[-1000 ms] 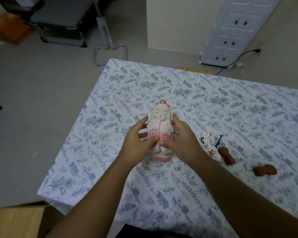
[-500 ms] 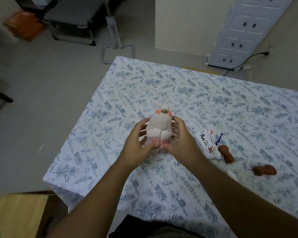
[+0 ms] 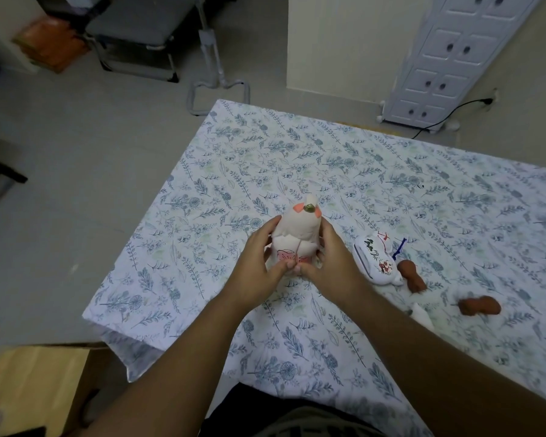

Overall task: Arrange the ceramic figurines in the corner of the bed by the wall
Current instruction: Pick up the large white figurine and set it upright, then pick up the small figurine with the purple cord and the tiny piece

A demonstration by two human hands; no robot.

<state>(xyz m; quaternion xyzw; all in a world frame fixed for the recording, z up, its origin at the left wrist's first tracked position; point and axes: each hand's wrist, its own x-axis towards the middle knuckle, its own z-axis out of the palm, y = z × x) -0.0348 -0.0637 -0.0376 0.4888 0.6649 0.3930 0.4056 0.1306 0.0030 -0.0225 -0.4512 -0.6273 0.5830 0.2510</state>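
Note:
A tall white doll figurine (image 3: pixel 298 231) with pink flower marks and a small gold topknot stands upright on the floral bed sheet (image 3: pixel 344 171), seen from above. My left hand (image 3: pixel 256 268) grips its left side and my right hand (image 3: pixel 331 263) grips its right side, thumbs meeting in front. To the right lies a white painted figurine (image 3: pixel 375 261) on its side. Two small brown figurines lie further right, one (image 3: pixel 412 275) beside the white one and one (image 3: pixel 479 305) apart. The doll's base is hidden by my hands.
The bed's left edge and near corner (image 3: pixel 114 326) drop to a grey floor. A wooden surface (image 3: pixel 29 383) sits at lower left. Beyond the bed stand a wall (image 3: pixel 344 42), a white panelled door (image 3: pixel 454 58) with a black cable, a chair frame (image 3: pixel 145 36) and a metal stand (image 3: pixel 215 86).
The doll has been tipped up from leaning back with its face showing to standing upright, so I see its top. Both hands stay on it. The view shifted slightly.

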